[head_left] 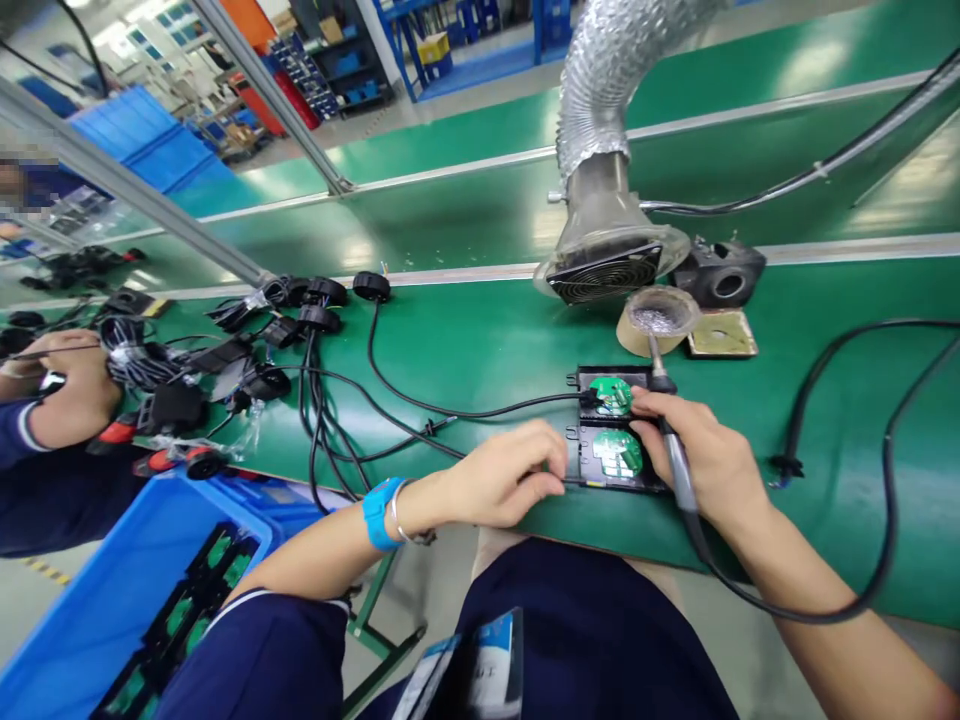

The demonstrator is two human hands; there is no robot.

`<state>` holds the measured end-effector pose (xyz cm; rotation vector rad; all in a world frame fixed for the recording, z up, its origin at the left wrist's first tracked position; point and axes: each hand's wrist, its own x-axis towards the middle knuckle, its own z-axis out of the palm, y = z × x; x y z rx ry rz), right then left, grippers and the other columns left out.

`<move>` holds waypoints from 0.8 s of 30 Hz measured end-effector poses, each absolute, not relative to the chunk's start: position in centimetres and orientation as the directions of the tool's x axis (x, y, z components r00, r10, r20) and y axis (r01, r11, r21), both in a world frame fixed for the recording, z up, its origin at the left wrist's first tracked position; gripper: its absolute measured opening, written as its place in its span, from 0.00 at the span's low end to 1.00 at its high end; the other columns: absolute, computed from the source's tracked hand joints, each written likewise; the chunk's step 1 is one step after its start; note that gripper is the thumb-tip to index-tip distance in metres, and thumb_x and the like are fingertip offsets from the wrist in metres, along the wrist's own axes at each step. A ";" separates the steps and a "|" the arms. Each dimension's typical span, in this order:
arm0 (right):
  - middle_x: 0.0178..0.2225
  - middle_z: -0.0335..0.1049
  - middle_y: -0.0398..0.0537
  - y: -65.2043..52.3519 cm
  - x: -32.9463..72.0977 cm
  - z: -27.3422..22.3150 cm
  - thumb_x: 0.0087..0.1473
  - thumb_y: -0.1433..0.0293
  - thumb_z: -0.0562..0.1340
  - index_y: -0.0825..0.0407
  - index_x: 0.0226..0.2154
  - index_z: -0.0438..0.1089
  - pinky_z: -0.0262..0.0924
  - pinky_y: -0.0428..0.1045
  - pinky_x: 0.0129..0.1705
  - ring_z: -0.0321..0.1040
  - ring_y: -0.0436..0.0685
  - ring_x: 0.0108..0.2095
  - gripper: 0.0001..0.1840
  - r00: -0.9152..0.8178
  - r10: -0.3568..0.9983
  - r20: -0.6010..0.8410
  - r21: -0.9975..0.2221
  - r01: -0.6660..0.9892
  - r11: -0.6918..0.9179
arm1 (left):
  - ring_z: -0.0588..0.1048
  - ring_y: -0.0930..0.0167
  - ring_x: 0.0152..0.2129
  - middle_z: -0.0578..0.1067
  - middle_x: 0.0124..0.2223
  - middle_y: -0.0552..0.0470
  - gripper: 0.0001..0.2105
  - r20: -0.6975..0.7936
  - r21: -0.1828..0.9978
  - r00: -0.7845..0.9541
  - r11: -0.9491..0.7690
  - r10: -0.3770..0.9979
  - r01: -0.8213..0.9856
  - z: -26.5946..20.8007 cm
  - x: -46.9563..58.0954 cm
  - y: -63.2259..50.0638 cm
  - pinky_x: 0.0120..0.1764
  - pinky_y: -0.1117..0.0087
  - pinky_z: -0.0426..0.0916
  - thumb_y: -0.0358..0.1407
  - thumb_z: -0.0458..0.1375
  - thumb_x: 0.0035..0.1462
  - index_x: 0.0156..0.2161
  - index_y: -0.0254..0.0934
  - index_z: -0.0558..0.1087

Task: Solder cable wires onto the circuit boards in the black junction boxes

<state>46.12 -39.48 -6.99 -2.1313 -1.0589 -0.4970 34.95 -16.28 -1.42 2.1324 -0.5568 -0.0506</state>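
Observation:
My right hand [709, 455] is closed around a soldering iron [681, 470], whose tip reaches into a round cup of silvery material [660, 318]. Beneath its fingertips is a black tray [591, 468] carrying two green circuit boards, an upper one [613, 394] and a lower one [619, 455]. One black cable [487, 410] runs to the upper board. At the tray's lower left corner, my left hand [514, 475] pinches a thin black cable [572, 481]; most of it is hidden by the fingers.
A fume extractor hood [607, 250] hangs above the cup. Beside it are a dark metal block [720, 272] and a yellowish sponge pad [721, 334]. Cables with round black caps [319, 318] lie left. A blue bin [67, 630] holds boards. Another person's hands [71, 370] work far left.

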 end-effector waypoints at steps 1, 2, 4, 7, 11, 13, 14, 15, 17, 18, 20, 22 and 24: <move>0.44 0.74 0.45 -39.4 45.9 -6.6 0.56 0.71 0.61 0.48 0.45 0.68 0.69 0.52 0.43 0.73 0.55 0.39 0.13 0.611 0.511 0.605 -0.443 0.791 -0.422 | 0.68 0.74 0.29 0.70 0.41 0.47 0.07 0.169 0.816 0.921 -0.474 -0.351 -0.330 -1.1 35.3 -16.5 0.33 0.73 0.67 0.36 0.54 0.61 0.43 0.36 0.67; 0.44 0.74 0.45 -39.3 45.5 -6.0 0.55 0.71 0.61 0.48 0.44 0.68 0.69 0.52 0.44 0.73 0.55 0.39 0.13 0.640 0.471 0.607 -0.482 0.768 -0.421 | 0.67 0.76 0.27 0.70 0.42 0.47 0.10 0.157 0.840 0.939 -0.460 -0.305 -0.290 -0.9 35.6 -16.8 0.31 0.73 0.66 0.37 0.55 0.61 0.46 0.37 0.68; 0.41 0.74 0.45 -39.1 44.1 -4.8 0.54 0.71 0.63 0.48 0.44 0.68 0.69 0.50 0.43 0.73 0.53 0.37 0.13 0.713 0.385 0.586 -0.580 0.701 -0.415 | 0.67 0.76 0.28 0.70 0.44 0.47 0.13 0.153 0.862 0.955 -0.438 -0.255 -0.255 -0.6 35.9 -17.5 0.29 0.74 0.65 0.37 0.56 0.60 0.50 0.39 0.69; 0.36 0.73 0.43 -38.9 41.7 -3.4 0.54 0.71 0.63 0.48 0.44 0.64 0.70 0.47 0.38 0.72 0.51 0.35 0.14 0.818 0.305 0.488 -0.774 0.567 -0.282 | 0.69 0.73 0.33 0.71 0.41 0.48 0.11 0.231 0.858 0.945 -0.409 -0.232 -0.310 -0.8 36.0 -18.9 0.32 0.73 0.67 0.34 0.58 0.59 0.47 0.40 0.71; 0.33 0.72 0.42 -38.7 40.1 -2.9 0.52 0.73 0.63 0.48 0.43 0.62 0.70 0.46 0.34 0.72 0.51 0.33 0.15 0.880 0.245 0.407 -0.894 0.439 -0.090 | 0.68 0.73 0.31 0.69 0.39 0.49 0.12 0.210 0.872 0.954 -0.399 -0.215 -0.282 -1.2 36.3 -20.1 0.32 0.73 0.67 0.33 0.61 0.54 0.44 0.39 0.71; 0.34 0.72 0.43 -38.7 40.0 -3.0 0.52 0.75 0.63 0.48 0.44 0.62 0.71 0.47 0.35 0.72 0.52 0.33 0.16 0.887 0.230 0.400 -0.906 0.421 -0.051 | 0.67 0.73 0.30 0.68 0.38 0.49 0.11 0.158 0.905 0.967 -0.362 -0.202 -0.223 -1.1 36.7 -20.5 0.30 0.73 0.66 0.32 0.60 0.52 0.42 0.38 0.71; 0.34 0.72 0.44 -38.7 40.0 -3.0 0.52 0.75 0.63 0.48 0.44 0.62 0.71 0.48 0.36 0.73 0.53 0.34 0.17 0.888 0.224 0.400 -0.907 0.419 -0.039 | 0.67 0.74 0.28 0.68 0.37 0.50 0.10 0.128 0.928 0.972 -0.323 -0.196 -0.187 -1.1 37.0 -20.7 0.28 0.73 0.65 0.33 0.61 0.51 0.41 0.38 0.71; 0.35 0.72 0.44 -38.7 40.0 -3.0 0.52 0.75 0.63 0.47 0.44 0.63 0.71 0.49 0.37 0.73 0.53 0.35 0.17 0.887 0.218 0.407 -0.905 0.423 -0.034 | 0.66 0.74 0.27 0.68 0.36 0.50 0.10 0.097 0.950 0.977 -0.275 -0.189 -0.148 -1.0 37.2 -20.9 0.27 0.73 0.64 0.34 0.61 0.50 0.40 0.37 0.71; 0.36 0.72 0.45 -38.7 40.1 -3.1 0.50 0.75 0.64 0.47 0.44 0.63 0.71 0.51 0.39 0.73 0.54 0.36 0.19 0.874 0.204 0.441 -0.891 0.454 -0.020 | 0.65 0.76 0.25 0.68 0.34 0.51 0.10 0.030 0.980 0.985 -0.189 -0.171 -0.063 -0.7 37.5 -21.3 0.26 0.74 0.62 0.37 0.63 0.50 0.37 0.36 0.71; 0.36 0.72 0.45 -38.6 40.2 -3.1 0.50 0.76 0.65 0.47 0.45 0.64 0.71 0.51 0.40 0.72 0.54 0.36 0.19 0.865 0.198 0.461 -0.882 0.472 -0.010 | 0.64 0.77 0.24 0.68 0.33 0.52 0.10 0.002 0.987 0.988 -0.160 -0.157 -0.028 -0.6 37.6 -21.5 0.25 0.75 0.61 0.39 0.63 0.51 0.36 0.35 0.71; 0.36 0.71 0.45 -38.4 40.4 -3.0 0.48 0.77 0.65 0.48 0.45 0.64 0.71 0.50 0.40 0.72 0.53 0.35 0.20 0.849 0.181 0.497 -0.864 0.504 0.006 | 0.62 0.79 0.22 0.69 0.32 0.53 0.10 -0.029 0.992 0.990 -0.129 -0.134 0.011 -0.5 37.6 -21.8 0.24 0.77 0.58 0.40 0.62 0.54 0.36 0.34 0.71; 0.35 0.71 0.44 -38.1 40.5 -3.0 0.48 0.78 0.65 0.49 0.45 0.63 0.70 0.49 0.39 0.72 0.52 0.34 0.21 0.841 0.170 0.513 -0.854 0.521 -0.001 | 0.61 0.81 0.21 0.69 0.30 0.54 0.09 -0.016 0.994 0.994 -0.113 -0.111 0.004 -0.4 37.5 -22.2 0.23 0.79 0.57 0.39 0.60 0.56 0.35 0.33 0.71; 0.35 0.71 0.44 -37.9 40.5 -3.0 0.48 0.79 0.65 0.50 0.45 0.63 0.70 0.48 0.38 0.72 0.51 0.34 0.22 0.842 0.158 0.517 -0.852 0.524 -0.005 | 0.62 0.81 0.21 0.68 0.29 0.55 0.09 0.014 0.996 0.997 -0.091 -0.074 -0.020 -0.5 37.5 -22.4 0.24 0.80 0.58 0.38 0.60 0.57 0.34 0.32 0.71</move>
